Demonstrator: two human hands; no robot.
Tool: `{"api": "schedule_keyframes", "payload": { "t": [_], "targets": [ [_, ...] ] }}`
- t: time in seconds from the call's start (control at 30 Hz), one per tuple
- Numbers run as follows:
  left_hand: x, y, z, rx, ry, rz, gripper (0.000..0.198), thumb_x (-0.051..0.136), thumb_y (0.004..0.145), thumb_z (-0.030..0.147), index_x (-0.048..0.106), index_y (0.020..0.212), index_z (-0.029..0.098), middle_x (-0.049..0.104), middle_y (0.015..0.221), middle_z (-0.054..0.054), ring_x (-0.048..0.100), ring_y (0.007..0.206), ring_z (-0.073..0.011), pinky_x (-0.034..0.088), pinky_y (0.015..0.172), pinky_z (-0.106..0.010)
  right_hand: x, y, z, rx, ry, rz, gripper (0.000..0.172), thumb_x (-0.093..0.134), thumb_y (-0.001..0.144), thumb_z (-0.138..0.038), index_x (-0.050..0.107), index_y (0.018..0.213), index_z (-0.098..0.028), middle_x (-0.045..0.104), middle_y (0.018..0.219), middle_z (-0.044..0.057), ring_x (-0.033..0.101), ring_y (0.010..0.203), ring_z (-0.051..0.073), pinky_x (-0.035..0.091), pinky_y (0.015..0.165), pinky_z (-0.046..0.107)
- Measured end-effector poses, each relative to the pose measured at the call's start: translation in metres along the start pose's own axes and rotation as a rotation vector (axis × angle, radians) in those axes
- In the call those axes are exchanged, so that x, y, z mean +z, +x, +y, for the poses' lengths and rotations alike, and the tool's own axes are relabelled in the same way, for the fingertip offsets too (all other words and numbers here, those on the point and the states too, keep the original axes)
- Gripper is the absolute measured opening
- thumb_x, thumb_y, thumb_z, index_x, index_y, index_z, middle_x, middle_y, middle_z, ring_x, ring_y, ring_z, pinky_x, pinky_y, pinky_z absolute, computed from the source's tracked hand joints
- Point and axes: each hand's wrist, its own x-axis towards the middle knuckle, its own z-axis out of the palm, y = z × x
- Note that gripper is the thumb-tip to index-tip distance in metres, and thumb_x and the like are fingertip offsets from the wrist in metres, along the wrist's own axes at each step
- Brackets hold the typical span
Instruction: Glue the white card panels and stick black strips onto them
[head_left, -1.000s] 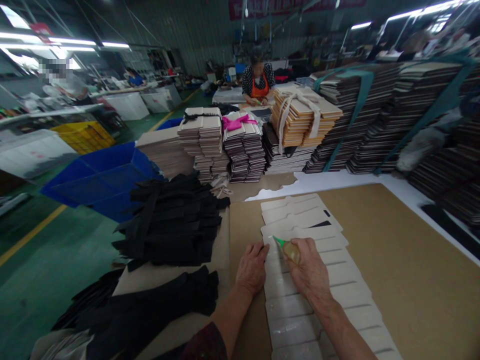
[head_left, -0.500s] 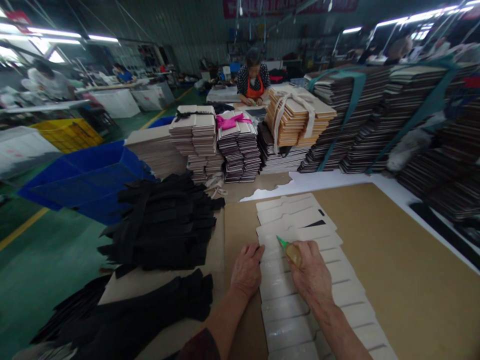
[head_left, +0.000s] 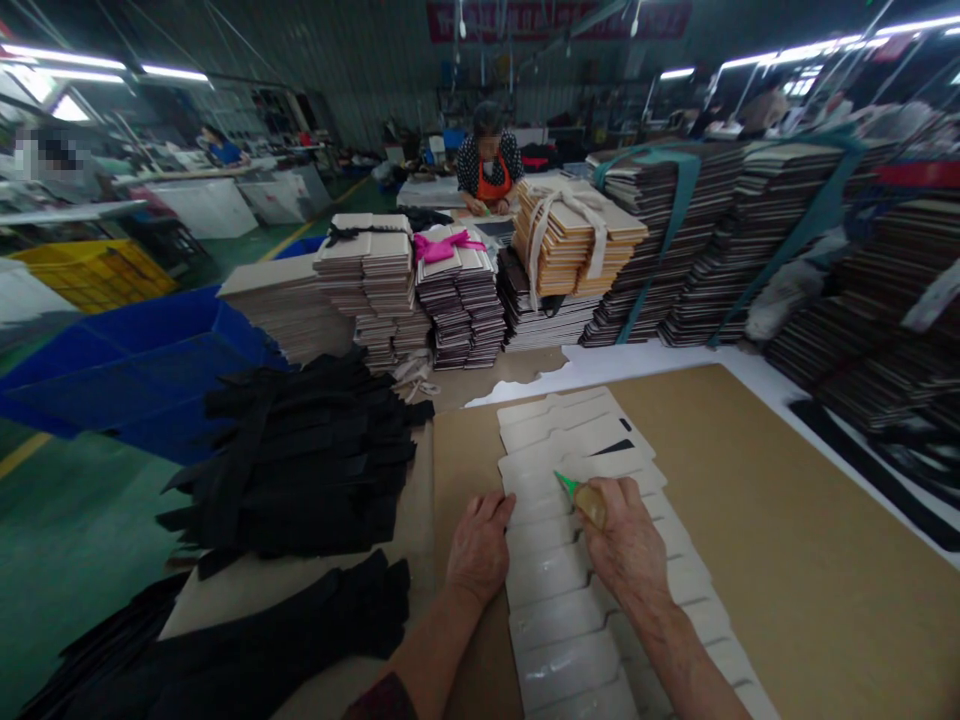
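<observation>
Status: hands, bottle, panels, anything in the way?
Right hand grips amber bottle, green nozzle at pale panels. Left hand at panels' left edge. No obstruction seen; black strips lie left, apart from both hands.

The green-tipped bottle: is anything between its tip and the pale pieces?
Nothing visible. The right hand holds the bottle, its green tip over the pale pieces; the left hand lies at their edge, clear of the tip.
</observation>
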Motion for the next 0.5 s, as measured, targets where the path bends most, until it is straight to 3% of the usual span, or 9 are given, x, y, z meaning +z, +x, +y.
{"api": "schedule_keyframes", "payload": {
  "t": [0.23, 0.4, 0.5],
  "targets": [
    [0.001, 0.000, 0.000, 0.008, 0.006, -0.005, 0.051, 0.039, 0.087, 0.004, 0.052, 0.135, 0.019, 0.056, 0.127, -0.005, 0.043, 0.108, -0.0234, 0.040, 0.102, -0.034, 0.007, -0.004, -0.010, -0.101, 0.091, -0.044, 0.025, 0.058, 0.087, -0.017, 0.052, 0.109, -0.029, 0.051, 0.107, 0.001, 0.054, 0.098, 0.020, 0.041, 0.072, 0.028],
    [0.002, 0.001, -0.002, 0.005, 0.002, -0.010, 0.054, 0.038, 0.085, 0.003, 0.053, 0.135, 0.019, 0.055, 0.128, -0.006, 0.043, 0.110, -0.0241, 0.040, 0.102, -0.035, -0.001, 0.002, 0.009, 0.057, -0.006, 0.036, 0.021, 0.056, 0.091, -0.025, 0.051, 0.111, -0.029, 0.051, 0.111, 0.002, 0.055, 0.094, 0.021, 0.038, 0.066, 0.029],
    [0.000, 0.001, -0.001, 0.010, -0.006, -0.016, 0.055, 0.038, 0.084, 0.002, 0.053, 0.134, 0.019, 0.055, 0.127, -0.006, 0.044, 0.110, -0.0237, 0.039, 0.103, -0.034, -0.007, 0.006, 0.015, 0.061, -0.038, 0.021, 0.019, 0.053, 0.092, -0.026, 0.052, 0.111, -0.029, 0.051, 0.111, 0.003, 0.055, 0.092, 0.021, 0.036, 0.064, 0.028]
  ]
}}
